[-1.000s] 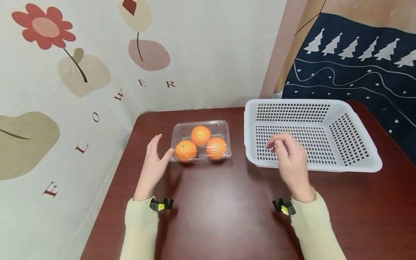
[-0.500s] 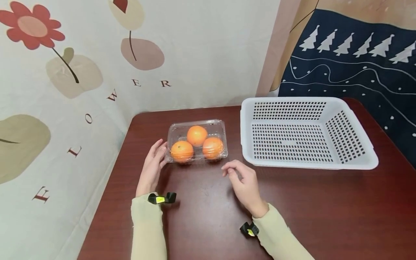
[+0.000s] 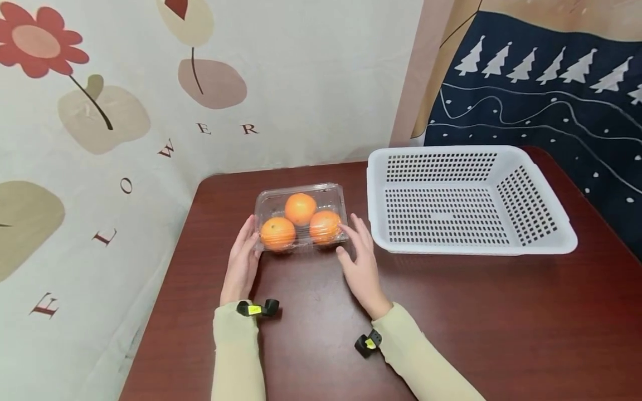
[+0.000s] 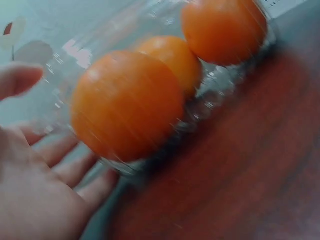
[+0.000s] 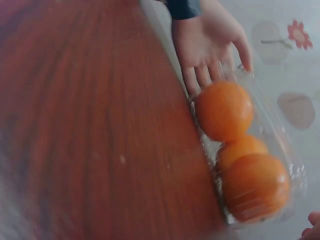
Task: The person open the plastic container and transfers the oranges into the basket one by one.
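Note:
A clear plastic clamshell box (image 3: 321, 194) with three oranges (image 3: 300, 209) inside sits on the table, its lid down. My left hand (image 3: 241, 270) is at the box's left end. In the left wrist view its fingers (image 4: 75, 170) reach out straight against the lower edge of that end, and the thumb stands apart above. My right hand (image 3: 363, 273) is by the right end, fingers spread and thumb apart; the index fingertip overlaps the box's front right corner, and contact there is unclear. Only a bit of this hand's fingers (image 5: 312, 227) shows in the right wrist view.
A white perforated basket (image 3: 541, 245) stands on the dark red-brown table (image 3: 321, 345), right of the box. Behind the table hang a pale flower-printed cloth (image 3: 311, 83) and a navy cloth (image 3: 521, 103) with white trees.
My right hand has moved left from over the basket to the box's right end, its fingers opening out. My left hand has come closer against the left end. The head view has shifted slightly.

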Demonstrator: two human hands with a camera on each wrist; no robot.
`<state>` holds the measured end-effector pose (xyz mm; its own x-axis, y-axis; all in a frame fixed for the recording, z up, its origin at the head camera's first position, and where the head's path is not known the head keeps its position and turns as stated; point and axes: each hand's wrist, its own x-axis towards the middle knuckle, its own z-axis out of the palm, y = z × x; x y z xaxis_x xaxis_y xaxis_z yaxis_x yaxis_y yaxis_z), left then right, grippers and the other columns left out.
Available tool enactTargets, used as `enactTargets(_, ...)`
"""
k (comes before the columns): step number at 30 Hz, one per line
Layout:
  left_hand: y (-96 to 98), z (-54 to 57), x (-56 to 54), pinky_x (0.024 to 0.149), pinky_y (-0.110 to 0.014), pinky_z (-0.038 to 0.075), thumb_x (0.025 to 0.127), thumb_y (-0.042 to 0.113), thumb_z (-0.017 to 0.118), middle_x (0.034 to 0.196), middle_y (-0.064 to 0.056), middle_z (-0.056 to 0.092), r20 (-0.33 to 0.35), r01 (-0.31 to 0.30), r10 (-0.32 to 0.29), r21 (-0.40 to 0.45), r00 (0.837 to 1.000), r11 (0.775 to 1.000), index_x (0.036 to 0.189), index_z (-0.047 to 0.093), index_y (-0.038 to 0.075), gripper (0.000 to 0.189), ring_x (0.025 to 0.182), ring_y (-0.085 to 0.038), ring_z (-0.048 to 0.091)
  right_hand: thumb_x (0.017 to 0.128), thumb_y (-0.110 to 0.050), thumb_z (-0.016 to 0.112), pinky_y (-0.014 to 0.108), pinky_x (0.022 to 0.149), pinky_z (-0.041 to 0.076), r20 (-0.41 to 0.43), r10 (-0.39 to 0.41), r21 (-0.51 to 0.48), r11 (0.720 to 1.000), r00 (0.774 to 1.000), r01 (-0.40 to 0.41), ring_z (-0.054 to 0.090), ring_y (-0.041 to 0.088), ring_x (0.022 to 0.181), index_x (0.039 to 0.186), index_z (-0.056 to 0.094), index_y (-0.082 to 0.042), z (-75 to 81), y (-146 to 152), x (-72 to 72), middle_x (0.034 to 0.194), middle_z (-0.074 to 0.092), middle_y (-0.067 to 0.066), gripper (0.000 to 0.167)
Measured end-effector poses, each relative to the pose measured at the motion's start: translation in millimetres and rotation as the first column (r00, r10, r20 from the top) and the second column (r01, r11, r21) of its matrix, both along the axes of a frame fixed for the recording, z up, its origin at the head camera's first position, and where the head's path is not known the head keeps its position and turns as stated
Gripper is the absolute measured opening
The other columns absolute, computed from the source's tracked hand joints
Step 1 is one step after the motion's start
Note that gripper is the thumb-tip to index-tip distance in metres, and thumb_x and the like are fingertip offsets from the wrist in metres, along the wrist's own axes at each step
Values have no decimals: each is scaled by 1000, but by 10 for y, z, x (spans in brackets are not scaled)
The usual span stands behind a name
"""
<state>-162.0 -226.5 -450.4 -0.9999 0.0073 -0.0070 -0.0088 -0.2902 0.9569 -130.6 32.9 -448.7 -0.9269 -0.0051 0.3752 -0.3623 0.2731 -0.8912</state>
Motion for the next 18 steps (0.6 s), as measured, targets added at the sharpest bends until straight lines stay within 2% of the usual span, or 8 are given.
enactTargets(2,4,-48,-3,103,-29,23,94,17,45,146,7,20,-40,15,-15,4,999,1000,142,24,19,53,132,-9,17,88,-9,53,45,102,24,78,18,-54,998,997,-14,15,12,133,131,44,-17,-41,29,-44,146,21,-5,45)
enactTargets(4,0,-80,-5,106,-32,20,94,15,45,146,7,19,-74,21,-21,-5,997,1000,142,25,20,52,132,-9,17,88,-4,51,45,102,26,130,71,-135,989,989,-54,19,14,132,134,41,-13,-45,55,-81,146,20,-1,48)
enactTargets(8,-31,-107,-5,108,-37,14,94,15,45,147,7,18,-130,27,-31,-33,991,999,142,23,19,53,133,-8,16,88,3,48,44,102,27,135,210,-271,948,968,-168,24,22,131,135,34,-1,25,91,-145,146,20,8,49)
enactTargets(11,-47,-107,5,108,-36,14,94,11,43,147,7,17,-145,38,-42,-31,988,999,142,22,19,53,133,-7,15,88,4,47,44,100,30,110,274,-285,930,955,-234,23,24,131,135,32,4,71,112,-200,146,20,13,49)
enactTargets(14,-36,-92,23,106,-30,19,93,3,40,147,7,17,-150,43,-49,-39,988,998,142,23,19,55,133,-7,14,88,3,48,46,100,29,100,321,-282,917,942,-283,21,23,132,135,31,5,74,138,-252,146,19,15,50)
enactTargets(18,34,-58,63,104,-28,22,89,-6,34,148,6,14,-162,53,-67,-86,984,995,143,21,16,59,133,-8,11,89,1,49,47,101,27,112,352,-273,910,929,-312,19,21,132,137,29,2,42,202,-260,147,17,13,52)
